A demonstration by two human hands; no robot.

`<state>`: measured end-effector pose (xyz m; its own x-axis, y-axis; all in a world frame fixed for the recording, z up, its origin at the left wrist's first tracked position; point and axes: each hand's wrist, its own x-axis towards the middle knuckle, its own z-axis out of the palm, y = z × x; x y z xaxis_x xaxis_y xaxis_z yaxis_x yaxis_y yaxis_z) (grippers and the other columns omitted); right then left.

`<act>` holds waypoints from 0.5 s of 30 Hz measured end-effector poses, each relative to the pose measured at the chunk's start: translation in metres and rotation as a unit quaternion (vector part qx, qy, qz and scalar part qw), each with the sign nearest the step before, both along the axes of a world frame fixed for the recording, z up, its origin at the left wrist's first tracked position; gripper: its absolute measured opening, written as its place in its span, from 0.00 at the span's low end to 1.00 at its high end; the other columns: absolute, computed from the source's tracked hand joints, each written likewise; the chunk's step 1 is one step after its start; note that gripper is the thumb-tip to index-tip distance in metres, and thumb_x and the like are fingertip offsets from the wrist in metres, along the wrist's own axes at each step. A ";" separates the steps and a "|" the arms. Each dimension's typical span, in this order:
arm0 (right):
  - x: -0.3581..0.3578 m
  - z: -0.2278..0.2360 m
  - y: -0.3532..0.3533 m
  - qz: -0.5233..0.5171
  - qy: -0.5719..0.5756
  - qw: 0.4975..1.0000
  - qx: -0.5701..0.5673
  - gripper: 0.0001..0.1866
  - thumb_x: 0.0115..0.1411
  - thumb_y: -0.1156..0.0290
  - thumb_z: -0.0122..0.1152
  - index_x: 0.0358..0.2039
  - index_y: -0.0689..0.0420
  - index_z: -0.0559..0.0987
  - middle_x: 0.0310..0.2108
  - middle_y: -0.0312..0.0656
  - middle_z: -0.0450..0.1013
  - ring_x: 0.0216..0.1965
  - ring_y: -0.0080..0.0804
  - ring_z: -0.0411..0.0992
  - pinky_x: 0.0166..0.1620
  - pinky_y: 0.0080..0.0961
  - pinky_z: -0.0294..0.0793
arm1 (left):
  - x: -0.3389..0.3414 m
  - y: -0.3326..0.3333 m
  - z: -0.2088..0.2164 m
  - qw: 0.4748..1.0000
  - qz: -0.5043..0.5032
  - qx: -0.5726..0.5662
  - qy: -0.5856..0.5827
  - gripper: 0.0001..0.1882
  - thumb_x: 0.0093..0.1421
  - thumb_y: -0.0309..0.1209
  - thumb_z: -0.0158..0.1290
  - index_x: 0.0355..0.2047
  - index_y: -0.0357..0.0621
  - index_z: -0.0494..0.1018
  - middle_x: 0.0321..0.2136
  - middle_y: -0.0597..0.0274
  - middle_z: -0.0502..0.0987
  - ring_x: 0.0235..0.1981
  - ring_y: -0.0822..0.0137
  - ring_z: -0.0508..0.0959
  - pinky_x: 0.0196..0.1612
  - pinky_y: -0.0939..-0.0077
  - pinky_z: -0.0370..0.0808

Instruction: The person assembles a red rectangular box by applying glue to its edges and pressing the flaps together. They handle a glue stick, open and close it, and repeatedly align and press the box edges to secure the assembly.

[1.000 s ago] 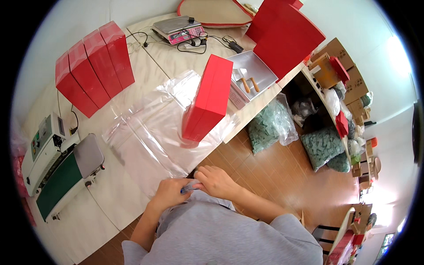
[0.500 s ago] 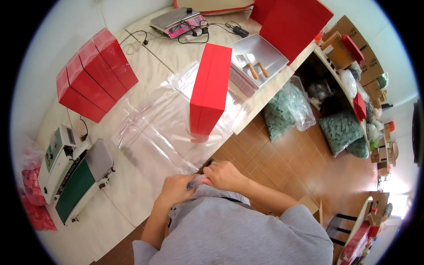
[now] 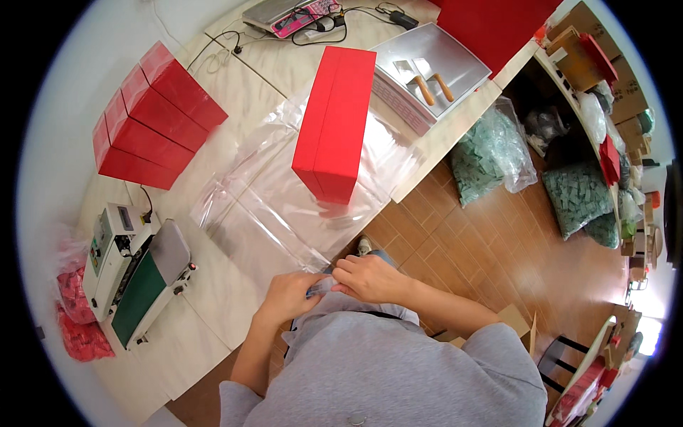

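My left hand (image 3: 288, 295) and my right hand (image 3: 370, 279) are close together in front of my waist, fingers closed on bunched grey cloth (image 3: 324, 287). It looks like the front hem of my grey shirt (image 3: 398, 370); a bluish edge shows between the fingers. Just beyond my hands, a clear plastic sheet (image 3: 263, 235) lies wrinkled over the table edge. On the sheet stands a tall red box (image 3: 334, 121), upright, with a seam down its side. Neither hand touches the box.
Several film-wrapped red boxes (image 3: 160, 114) stand at the left. A sealing machine (image 3: 135, 270) with a green belt sits nearer. Two wooden-handled scrapers (image 3: 432, 87) lie in a metal tray (image 3: 466, 57). A scale (image 3: 292, 18) and cables are behind; bags of green packets (image 3: 484, 164) rest on the floor.
The view has shifted, so the table things appear higher and the floor bags further right. My hands stay together at the cloth. A shoe now shows beyond my right hand.
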<state>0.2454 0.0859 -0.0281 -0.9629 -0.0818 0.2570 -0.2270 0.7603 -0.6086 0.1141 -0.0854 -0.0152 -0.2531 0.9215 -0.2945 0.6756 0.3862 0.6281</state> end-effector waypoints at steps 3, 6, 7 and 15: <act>0.001 -0.007 -0.003 -0.058 -0.031 0.997 -0.041 0.12 0.57 0.62 0.56 0.27 0.57 0.68 0.22 0.42 0.66 0.25 0.38 0.70 0.26 0.33 0.70 | 0.007 0.005 -0.010 0.998 0.014 0.022 0.061 0.20 0.44 0.31 0.57 0.42 0.53 0.75 0.30 0.62 0.78 0.32 0.61 0.78 0.31 0.67 0.74; 0.001 -0.010 -0.011 -0.136 -0.084 0.985 -0.071 0.12 0.57 0.62 0.55 0.27 0.59 0.70 0.22 0.44 0.70 0.24 0.41 0.71 0.26 0.33 0.71 | 0.012 0.014 -0.016 0.990 0.036 0.020 0.134 0.22 0.43 0.29 0.57 0.43 0.54 0.73 0.27 0.65 0.77 0.30 0.63 0.77 0.30 0.68 0.74; 0.000 -0.011 -0.014 -0.161 -0.092 0.979 -0.085 0.13 0.57 0.62 0.55 0.27 0.59 0.70 0.22 0.45 0.70 0.24 0.41 0.71 0.25 0.34 0.71 | 0.013 0.017 -0.018 0.989 0.049 0.021 0.141 0.23 0.43 0.28 0.57 0.43 0.54 0.73 0.27 0.65 0.77 0.30 0.63 0.77 0.29 0.68 0.74; -0.015 -0.017 0.012 -0.107 -0.080 0.972 -0.195 0.13 0.56 0.61 0.58 0.30 0.58 0.69 0.26 0.45 0.71 0.28 0.41 0.72 0.28 0.33 0.71 | 0.024 0.034 -0.037 0.927 0.369 0.067 -0.012 0.10 0.55 0.31 0.55 0.39 0.47 0.73 0.26 0.65 0.75 0.28 0.70 0.74 0.26 0.74 0.70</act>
